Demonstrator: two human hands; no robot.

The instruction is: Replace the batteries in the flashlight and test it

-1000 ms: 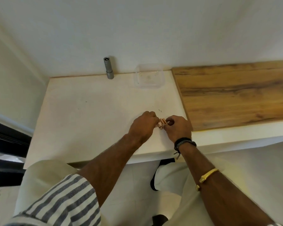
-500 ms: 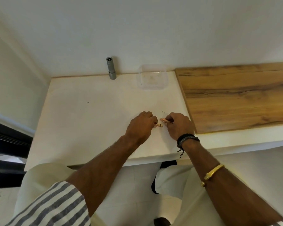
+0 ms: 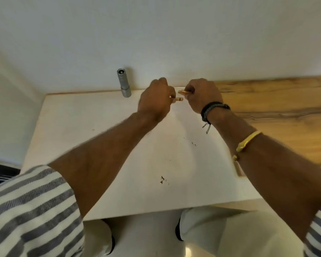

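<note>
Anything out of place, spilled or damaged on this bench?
Only small things. A few dark specks lie scattered on the white worktop, looking like debris. The flashlight stands upright at the back edge by the wall, untouched. Each hand, left and right, holds a copper-coloured battery.

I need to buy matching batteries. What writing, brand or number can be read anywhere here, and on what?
None can be read.
Battery in left hand: copper-coloured, any print blurred.
Battery in right hand: blurred, mostly hidden by the fingers.
Flashlight: plain grey, no marking visible.
</note>
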